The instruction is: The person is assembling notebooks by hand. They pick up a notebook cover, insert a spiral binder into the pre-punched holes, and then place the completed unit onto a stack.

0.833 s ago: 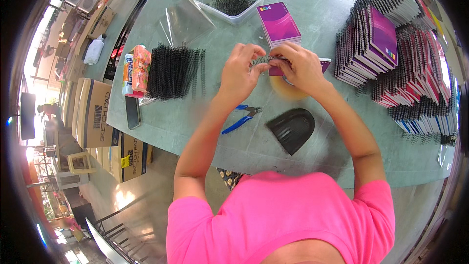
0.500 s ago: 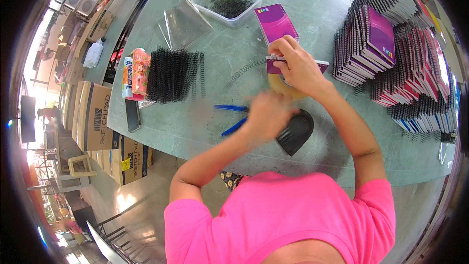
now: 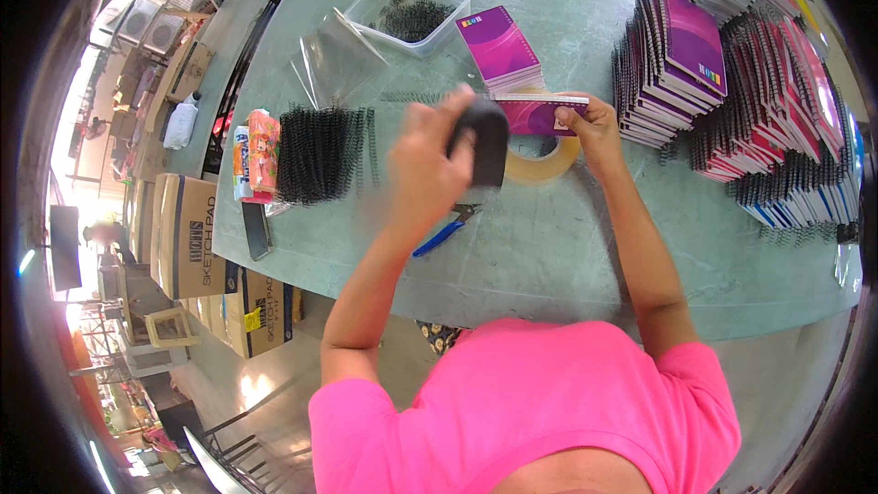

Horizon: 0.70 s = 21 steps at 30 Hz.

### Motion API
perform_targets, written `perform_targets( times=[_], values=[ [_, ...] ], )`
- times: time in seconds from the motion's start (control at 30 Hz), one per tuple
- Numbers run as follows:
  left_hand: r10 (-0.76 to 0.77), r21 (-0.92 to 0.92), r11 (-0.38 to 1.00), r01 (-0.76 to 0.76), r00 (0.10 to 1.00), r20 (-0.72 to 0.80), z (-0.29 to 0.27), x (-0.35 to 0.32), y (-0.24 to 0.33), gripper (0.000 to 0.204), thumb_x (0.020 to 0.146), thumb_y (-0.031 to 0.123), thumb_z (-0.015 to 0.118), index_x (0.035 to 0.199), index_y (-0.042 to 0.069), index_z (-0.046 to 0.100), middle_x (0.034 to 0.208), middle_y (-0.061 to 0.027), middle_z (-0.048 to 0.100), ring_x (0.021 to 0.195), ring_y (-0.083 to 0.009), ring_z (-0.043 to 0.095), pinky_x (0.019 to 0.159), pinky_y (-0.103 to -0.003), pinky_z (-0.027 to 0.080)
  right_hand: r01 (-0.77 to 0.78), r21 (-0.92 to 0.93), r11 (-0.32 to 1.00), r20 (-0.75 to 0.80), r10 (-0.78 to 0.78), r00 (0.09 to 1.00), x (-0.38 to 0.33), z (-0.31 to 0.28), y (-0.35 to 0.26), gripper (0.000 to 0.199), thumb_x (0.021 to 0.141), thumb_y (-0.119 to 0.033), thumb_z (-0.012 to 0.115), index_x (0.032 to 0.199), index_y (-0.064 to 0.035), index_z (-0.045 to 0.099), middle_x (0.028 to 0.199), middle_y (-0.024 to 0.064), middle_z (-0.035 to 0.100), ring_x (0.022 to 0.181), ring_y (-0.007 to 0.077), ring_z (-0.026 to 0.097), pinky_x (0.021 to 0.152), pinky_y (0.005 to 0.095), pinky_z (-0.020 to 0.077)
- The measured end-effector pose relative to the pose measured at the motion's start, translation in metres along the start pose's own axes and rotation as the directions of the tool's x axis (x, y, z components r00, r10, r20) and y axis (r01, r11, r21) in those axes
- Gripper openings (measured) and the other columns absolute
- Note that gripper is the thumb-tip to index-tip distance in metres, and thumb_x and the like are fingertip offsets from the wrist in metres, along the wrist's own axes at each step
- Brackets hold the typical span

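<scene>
My left hand (image 3: 422, 169), slightly blurred, is closed around a black, round-ended flat piece (image 3: 487, 148) whose exact kind I cannot make out. It is raised at the left end of a small purple notebook (image 3: 535, 117). My right hand (image 3: 596, 133) pinches the notebook's right end between thumb and fingers, its white page edge facing up. A thin black binding coil (image 3: 407, 98) stretches leftward from that notebook's left end, partly behind my left hand. Below the notebook lies a roll of tape (image 3: 556, 167). Blue-handled pliers (image 3: 441, 236) rest on the table, partly hidden by my left arm.
Purple-covered pads (image 3: 498, 44) are stacked just beyond my hands. A clear plastic tub (image 3: 448, 41) holds loose black coils. Many black coils (image 3: 315, 155) lie at left beside a phone (image 3: 257, 230). Piles of coil-bound notebooks (image 3: 663, 69) fill the table's right side.
My left hand has picked up the black piece from the table and brought it up to the notebook's left end. My right hand has shifted to the notebook's right end.
</scene>
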State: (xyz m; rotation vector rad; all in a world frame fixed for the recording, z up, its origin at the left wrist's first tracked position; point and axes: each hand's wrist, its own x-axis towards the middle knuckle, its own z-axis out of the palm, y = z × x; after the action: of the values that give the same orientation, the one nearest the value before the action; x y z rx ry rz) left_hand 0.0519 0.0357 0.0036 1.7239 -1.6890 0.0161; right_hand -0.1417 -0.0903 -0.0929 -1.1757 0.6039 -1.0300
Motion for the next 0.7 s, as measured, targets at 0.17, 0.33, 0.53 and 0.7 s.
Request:
perform_targets(
  times=[0.17, 0.33, 0.53, 0.7],
  values=[
    [0.08, -0.004, 0.997, -0.08, 0.993, 0.088, 0.006, -0.001, -0.007, 0.032, 0.075, 0.004, 0.066, 0.106, 0.011, 0.065, 0.089, -0.0091, 0.059, 0.082, -0.024, 0.058, 0.073, -0.032, 0.046, -0.12, -0.167, 0.979, 0.096, 0.137, 0.986, -0.001, 0.005, -0.023, 0.024, 0.081, -0.006, 0.067, 0.104, -0.0023, 0.066, 0.094, 0.0029, 0.066, 0.084, 0.0078, 0.059, 0.076, 0.0231, 0.0483],
    [0.163, -0.025, 0.986, -0.163, 0.987, -0.007, 0.008, 0.008, -0.006, 0.03, 0.075, 0.005, 0.067, 0.104, 0.011, 0.066, 0.087, -0.009, 0.058, 0.076, -0.0235, 0.057, 0.07, -0.032, 0.046, 0.052, -0.271, 0.961, 0.196, 0.002, 0.981, -0.001, 0.003, -0.025, 0.023, 0.08, -0.004, 0.068, 0.103, -0.0012, 0.066, 0.094, 0.0026, 0.067, 0.087, 0.0082, 0.059, 0.081, 0.0233, 0.0456],
    [0.156, -0.1, 0.983, -0.156, 0.988, -0.009, 0.013, 0.007, -0.002, 0.03, 0.074, 0.006, 0.069, 0.104, 0.01, 0.066, 0.084, -0.0073, 0.058, 0.077, -0.0215, 0.058, 0.069, -0.032, 0.046, -0.009, -0.276, 0.961, 0.199, 0.066, 0.978, -0.002, 0.006, -0.034, 0.025, 0.079, -0.005, 0.069, 0.103, 0.0006, 0.066, 0.095, 0.0024, 0.067, 0.086, 0.0076, 0.058, 0.08, 0.0222, 0.0456],
    [0.145, -0.107, 0.982, -0.158, 0.982, -0.121, 0.013, 0.023, 0.007, 0.027, 0.074, 0.004, 0.07, 0.1, 0.008, 0.067, 0.084, -0.0064, 0.059, 0.077, -0.0202, 0.058, 0.068, -0.03, 0.045, -0.049, -0.266, 0.963, 0.185, 0.101, 0.977, -0.003, 0.005, -0.03, 0.025, 0.08, -0.005, 0.069, 0.104, 0.001, 0.065, 0.095, 0.0023, 0.067, 0.087, 0.0074, 0.058, 0.08, 0.0218, 0.0454]
  ],
)
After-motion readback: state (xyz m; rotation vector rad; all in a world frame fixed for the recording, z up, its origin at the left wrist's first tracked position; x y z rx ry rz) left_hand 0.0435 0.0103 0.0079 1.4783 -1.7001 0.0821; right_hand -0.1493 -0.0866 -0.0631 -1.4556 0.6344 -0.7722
